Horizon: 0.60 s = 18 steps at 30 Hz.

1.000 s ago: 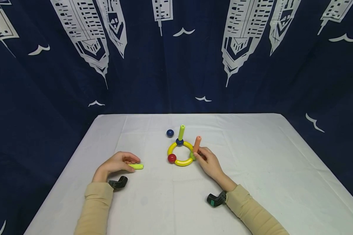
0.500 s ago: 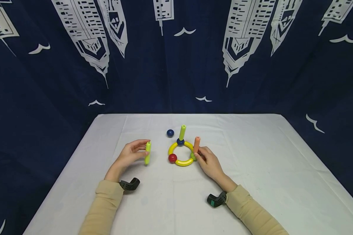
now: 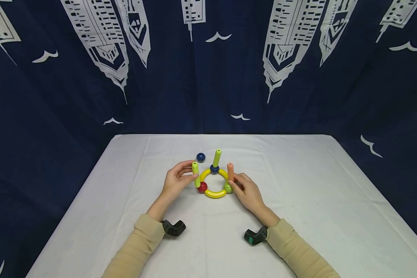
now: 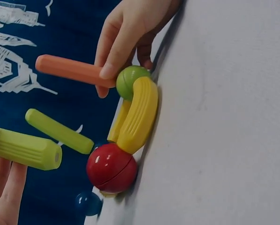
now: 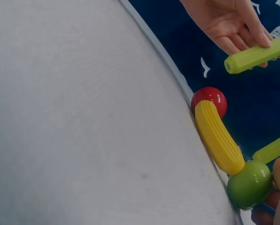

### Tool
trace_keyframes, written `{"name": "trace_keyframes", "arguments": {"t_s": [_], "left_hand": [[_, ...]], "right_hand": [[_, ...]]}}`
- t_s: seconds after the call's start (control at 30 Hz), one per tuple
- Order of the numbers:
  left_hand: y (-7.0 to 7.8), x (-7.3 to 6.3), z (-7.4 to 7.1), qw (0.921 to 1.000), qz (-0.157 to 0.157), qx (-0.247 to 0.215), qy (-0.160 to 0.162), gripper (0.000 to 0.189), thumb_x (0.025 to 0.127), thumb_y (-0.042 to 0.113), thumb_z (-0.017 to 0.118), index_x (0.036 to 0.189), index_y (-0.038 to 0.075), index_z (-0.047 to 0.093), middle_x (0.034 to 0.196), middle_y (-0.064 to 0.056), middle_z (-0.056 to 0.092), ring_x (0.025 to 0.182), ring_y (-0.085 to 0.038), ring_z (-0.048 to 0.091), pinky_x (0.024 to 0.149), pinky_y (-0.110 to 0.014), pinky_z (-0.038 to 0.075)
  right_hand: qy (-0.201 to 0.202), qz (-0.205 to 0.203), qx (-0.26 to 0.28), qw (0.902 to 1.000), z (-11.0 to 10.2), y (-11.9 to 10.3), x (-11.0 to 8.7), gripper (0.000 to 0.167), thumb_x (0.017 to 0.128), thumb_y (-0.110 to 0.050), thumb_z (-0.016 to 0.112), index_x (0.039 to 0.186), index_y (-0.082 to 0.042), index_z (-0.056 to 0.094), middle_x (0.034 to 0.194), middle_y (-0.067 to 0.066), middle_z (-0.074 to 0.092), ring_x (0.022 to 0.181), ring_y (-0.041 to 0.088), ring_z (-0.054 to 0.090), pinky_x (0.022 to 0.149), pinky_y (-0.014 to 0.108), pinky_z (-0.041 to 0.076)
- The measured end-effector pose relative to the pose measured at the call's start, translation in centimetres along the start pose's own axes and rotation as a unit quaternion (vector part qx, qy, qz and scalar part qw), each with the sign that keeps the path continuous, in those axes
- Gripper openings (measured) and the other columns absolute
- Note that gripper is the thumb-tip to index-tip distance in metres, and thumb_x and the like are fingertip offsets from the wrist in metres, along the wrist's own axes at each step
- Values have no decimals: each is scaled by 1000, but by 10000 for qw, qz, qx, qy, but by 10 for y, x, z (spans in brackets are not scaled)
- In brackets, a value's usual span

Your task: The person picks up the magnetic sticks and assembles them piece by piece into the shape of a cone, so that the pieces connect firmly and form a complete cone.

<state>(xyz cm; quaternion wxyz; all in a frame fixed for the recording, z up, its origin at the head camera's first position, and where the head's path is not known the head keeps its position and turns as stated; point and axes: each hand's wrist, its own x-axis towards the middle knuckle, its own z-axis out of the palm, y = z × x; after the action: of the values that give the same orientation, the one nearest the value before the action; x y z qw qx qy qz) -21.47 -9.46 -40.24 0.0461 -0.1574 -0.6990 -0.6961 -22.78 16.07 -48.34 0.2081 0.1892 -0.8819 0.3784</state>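
Observation:
My left hand (image 3: pixel 175 182) pinches a light green building rod (image 3: pixel 196 174) between thumb and fingers. The rod is held upright, its lower end close over the red ball (image 4: pixel 112 168); a small grey disc shows in that end. My right hand (image 3: pixel 248 193) pinches an orange rod (image 4: pixel 71 70) standing on the green ball (image 5: pixel 250 185). Curved yellow pieces (image 3: pixel 215 194) link the red, green and blue (image 3: pixel 214 169) balls into a ring on the table. From the blue ball at the ring's back rises another light green rod (image 3: pixel 217 157).
A loose blue ball (image 3: pixel 200 157) lies behind the ring, near my left fingertips. A white cloth covers the table (image 3: pixel 299 173). Behind it hangs a dark blue curtain (image 3: pixel 215 88) printed with white buildings and birds.
My left hand has lifted the light green rod off the table, turned it upright and carried it right to the red ball. The orange rod, in my right hand, has straightened up slightly.

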Motion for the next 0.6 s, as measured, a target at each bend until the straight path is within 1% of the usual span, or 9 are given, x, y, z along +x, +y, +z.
{"name": "trace_keyframes", "arguments": {"t_s": [0.03, 0.17, 0.23, 0.47, 0.6], "left_hand": [[2, 0, 3, 10000, 52, -6, 33, 42, 81, -11, 65, 121, -12, 53, 119, -25, 56, 104, -37, 56, 82, -25, 51], [-2, 3, 9, 9996, 231, -126, 127, 42, 81, -12, 65, 121, -13, 53, 119, -26, 56, 104, -40, 55, 82, -26, 52], [-3, 4, 12, 9994, 299, -90, 159, 42, 81, -12, 65, 121, -13, 52, 119, -27, 55, 104, -41, 55, 82, -28, 52], [-3, 4, 19, 9989, 316, 183, 285, 41, 81, -11, 66, 120, -10, 55, 117, -24, 58, 103, -37, 58, 83, -32, 51], [-6, 4, 21, 9989, 307, 235, 264, 41, 81, -11, 65, 120, -12, 54, 116, -24, 58, 101, -37, 58, 82, -29, 52]], "right_hand": [[-6, 9, 36, 10000, 0, 0, 0, 30, 91, -22, 63, 116, -6, 65, 98, 2, 63, 72, 10, 52, 62, 28, 46], [-2, 14, 180, 9998, 1, -1, -1, 29, 90, -21, 65, 114, -6, 67, 98, 2, 63, 73, 10, 52, 63, 28, 45], [0, -1, 248, 9997, 0, -2, -2, 28, 89, -20, 66, 113, -6, 67, 97, 2, 63, 72, 10, 52, 62, 27, 45], [-46, -34, 361, 9993, -1, -4, -2, 27, 89, -22, 65, 111, -7, 69, 97, 2, 62, 69, 10, 48, 59, 26, 42], [-11, -55, 377, 9993, 0, -3, -2, 27, 89, -21, 66, 112, -6, 69, 97, 2, 62, 68, 9, 48, 58, 25, 42]]}}
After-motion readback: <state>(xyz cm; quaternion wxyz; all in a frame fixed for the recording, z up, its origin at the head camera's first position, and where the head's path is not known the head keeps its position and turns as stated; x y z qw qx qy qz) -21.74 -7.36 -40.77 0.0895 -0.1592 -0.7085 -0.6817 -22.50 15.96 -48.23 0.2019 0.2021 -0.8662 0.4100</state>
